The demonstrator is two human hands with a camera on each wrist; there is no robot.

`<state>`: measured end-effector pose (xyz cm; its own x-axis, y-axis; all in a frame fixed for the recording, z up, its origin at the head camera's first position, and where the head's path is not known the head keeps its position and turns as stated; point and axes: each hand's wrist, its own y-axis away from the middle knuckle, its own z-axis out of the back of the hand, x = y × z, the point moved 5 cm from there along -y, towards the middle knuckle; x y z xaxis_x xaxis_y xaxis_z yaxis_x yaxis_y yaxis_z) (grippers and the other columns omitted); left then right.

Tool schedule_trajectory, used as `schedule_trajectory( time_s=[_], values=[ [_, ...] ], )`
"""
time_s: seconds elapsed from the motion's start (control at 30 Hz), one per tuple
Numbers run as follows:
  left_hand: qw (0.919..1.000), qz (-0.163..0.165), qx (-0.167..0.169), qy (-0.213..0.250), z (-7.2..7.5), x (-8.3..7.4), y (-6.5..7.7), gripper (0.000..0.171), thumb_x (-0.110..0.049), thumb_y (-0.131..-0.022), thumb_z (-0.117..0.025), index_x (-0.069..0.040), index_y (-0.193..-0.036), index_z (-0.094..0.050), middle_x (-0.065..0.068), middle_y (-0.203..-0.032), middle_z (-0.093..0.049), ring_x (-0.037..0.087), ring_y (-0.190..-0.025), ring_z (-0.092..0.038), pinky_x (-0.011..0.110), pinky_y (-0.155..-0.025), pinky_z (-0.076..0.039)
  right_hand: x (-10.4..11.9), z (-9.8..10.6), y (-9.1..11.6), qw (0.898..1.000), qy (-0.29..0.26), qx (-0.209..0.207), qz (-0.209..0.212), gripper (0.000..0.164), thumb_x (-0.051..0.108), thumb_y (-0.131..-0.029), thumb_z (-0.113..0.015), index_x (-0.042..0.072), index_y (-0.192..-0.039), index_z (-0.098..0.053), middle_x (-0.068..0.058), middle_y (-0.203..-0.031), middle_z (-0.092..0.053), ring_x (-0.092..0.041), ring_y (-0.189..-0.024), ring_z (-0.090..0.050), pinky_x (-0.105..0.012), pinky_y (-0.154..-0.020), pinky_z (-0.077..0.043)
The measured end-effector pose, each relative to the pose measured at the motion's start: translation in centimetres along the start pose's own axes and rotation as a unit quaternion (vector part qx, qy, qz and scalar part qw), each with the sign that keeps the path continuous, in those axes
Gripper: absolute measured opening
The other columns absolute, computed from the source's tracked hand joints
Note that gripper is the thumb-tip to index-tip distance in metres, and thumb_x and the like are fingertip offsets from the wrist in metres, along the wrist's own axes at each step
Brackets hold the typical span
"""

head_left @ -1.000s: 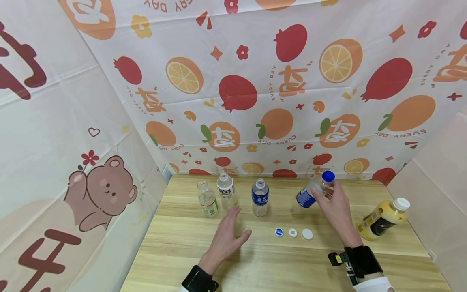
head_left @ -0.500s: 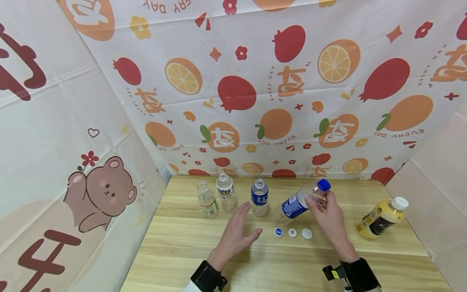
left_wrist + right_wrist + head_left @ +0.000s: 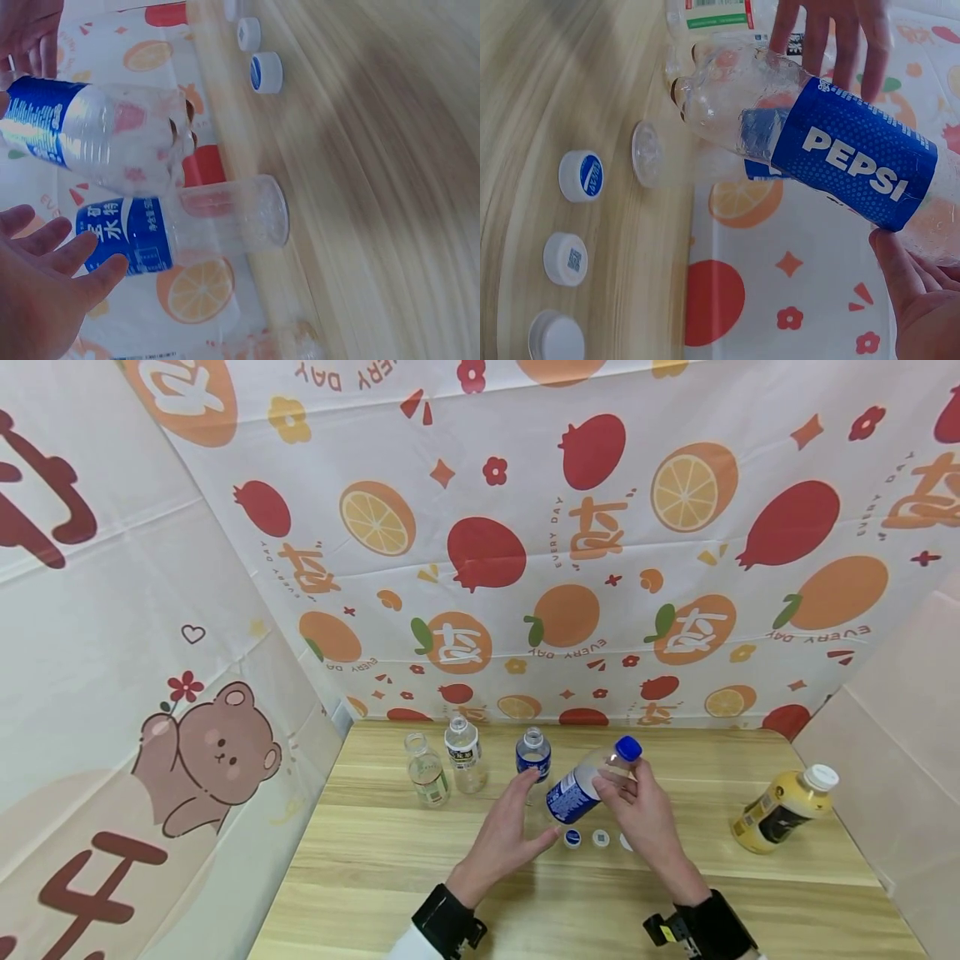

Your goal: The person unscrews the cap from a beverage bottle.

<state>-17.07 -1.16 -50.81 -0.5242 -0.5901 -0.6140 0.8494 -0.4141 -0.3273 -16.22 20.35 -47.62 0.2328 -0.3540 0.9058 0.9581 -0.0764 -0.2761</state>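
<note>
A clear Pepsi bottle (image 3: 572,797) with a blue label and blue cap (image 3: 628,747) is tilted in the air, its base pointing down left. My right hand (image 3: 647,818) grips it near the neck; in the right wrist view the thumb and fingers meet it above the label (image 3: 855,154). My left hand (image 3: 504,837) has its fingers spread beside the bottle's base and holds nothing. Behind the left fingertips stands an uncapped blue-labelled water bottle (image 3: 533,750), partly hidden. In front lie a blue-and-white cap (image 3: 573,838) and a white cap (image 3: 601,838); a third is mostly behind my right hand.
Two more uncapped clear bottles stand at the back left, one with a green-edged label (image 3: 429,772) and one with a black-and-white label (image 3: 465,758). A yellow bottle (image 3: 783,810) with a white cap stands at the right. A fruit-printed cloth (image 3: 555,543) hangs behind the wooden table (image 3: 360,893).
My right hand has carried the Pepsi bottle left and toward me, tilting its base toward the left hand. My left hand has moved right, toward the bottle's base.
</note>
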Motion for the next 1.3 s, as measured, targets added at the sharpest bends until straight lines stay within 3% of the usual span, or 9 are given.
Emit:
schedule_trajectory(
  time_s=[0.3,0.53,0.7,1.03,1.3],
  values=[
    [0.9998,0.003,0.015,0.013,-0.8,-0.9,-1.2,0.089,-0.041,-0.09,-0.08,-0.007,-0.159,-0.033,0.012,-0.161,-0.041,0.029,-0.143,-0.046,0.048,-0.113,-0.044,0.1,-1.1,0.3,1.0,-0.007,0.008,0.017,0.049,0.017,-0.101,-0.069,0.003,-0.142,-0.046,-0.019,-0.136,-0.061,-0.035,-0.112,-0.07,-0.021,-0.086,-0.057],
    [0.9998,0.014,0.014,-0.002,-1.4,-1.0,-1.8,0.094,-0.042,-0.087,-0.084,-0.011,-0.158,-0.032,0.011,-0.152,-0.049,0.024,-0.131,-0.056,0.044,-0.106,-0.052,0.4,-2.0,0.6,0.999,-0.017,0.017,0.024,0.049,0.016,-0.1,-0.069,0.005,-0.142,-0.046,-0.018,-0.136,-0.06,-0.032,-0.111,-0.071,-0.022,-0.087,-0.057],
    [0.9995,0.025,0.016,-0.006,-1.9,-0.7,-1.8,0.094,-0.042,-0.086,-0.085,-0.008,-0.157,-0.034,0.012,-0.148,-0.054,0.026,-0.129,-0.058,0.045,-0.105,-0.052,0.3,-2.5,1.0,0.999,-0.015,0.023,0.034,0.049,0.013,-0.1,-0.07,0.004,-0.142,-0.046,-0.02,-0.137,-0.06,-0.035,-0.109,-0.072,-0.025,-0.088,-0.058],
    [0.9999,0.005,-0.01,0.001,-1.8,-0.5,-1.2,0.086,-0.027,-0.086,-0.087,-0.01,-0.155,-0.04,0.012,-0.14,-0.06,0.025,-0.122,-0.062,0.043,-0.101,-0.055,0.4,-2.2,1.0,0.999,-0.012,0.042,0.016,0.056,0.015,-0.099,-0.071,0.002,-0.146,-0.044,-0.021,-0.139,-0.059,-0.034,-0.114,-0.069,-0.02,-0.091,-0.055],
    [0.9962,-0.032,-0.022,-0.078,-1.9,0.9,-0.3,0.082,-0.028,-0.082,-0.089,-0.007,-0.148,-0.046,0.01,-0.132,-0.064,0.022,-0.116,-0.064,0.041,-0.097,-0.056,0.2,-0.7,0.4,0.999,0.038,-0.008,0.028,0.052,0.016,-0.101,-0.067,-0.003,-0.146,-0.048,-0.015,-0.12,-0.06,-0.013,-0.099,-0.066,-0.015,-0.084,-0.055]
  ],
)
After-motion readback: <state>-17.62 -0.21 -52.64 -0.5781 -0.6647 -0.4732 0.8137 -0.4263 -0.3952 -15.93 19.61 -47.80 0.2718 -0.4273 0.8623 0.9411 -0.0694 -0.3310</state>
